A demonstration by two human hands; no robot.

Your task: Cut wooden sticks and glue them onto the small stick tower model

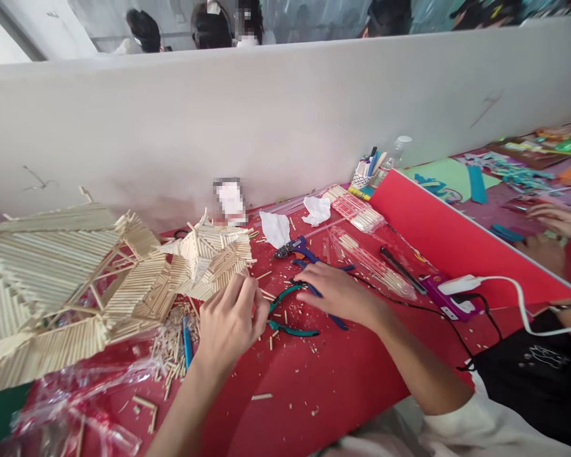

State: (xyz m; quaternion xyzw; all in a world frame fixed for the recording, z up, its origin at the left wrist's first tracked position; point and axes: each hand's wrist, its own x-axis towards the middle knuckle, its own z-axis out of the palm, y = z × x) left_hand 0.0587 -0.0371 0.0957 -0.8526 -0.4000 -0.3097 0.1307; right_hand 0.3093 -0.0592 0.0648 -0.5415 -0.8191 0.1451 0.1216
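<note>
My left hand (232,315) is closed, its fingers curled together beside the star-shaped part of a wooden-stick model (209,254); what the fingers hold, if anything, is hidden. Stretched out over a pair of blue-handled pliers (337,322), my right hand (335,292) has its fingers apart. Whether those fingers touch the handles I cannot tell. Between both hands lie green-handled pliers (295,331), their head hidden near my left hand. A blue glue gun (299,246) rests just beyond my right hand.
Packs of sticks (356,209), white tissues (275,228) and a pen cup (363,172) lie farther back. A red board (457,247) slants at right near a purple power strip (450,298). Stick scraps (171,349) and a blue pen (187,341) are at left. Another person's hands (547,238) work beyond the board.
</note>
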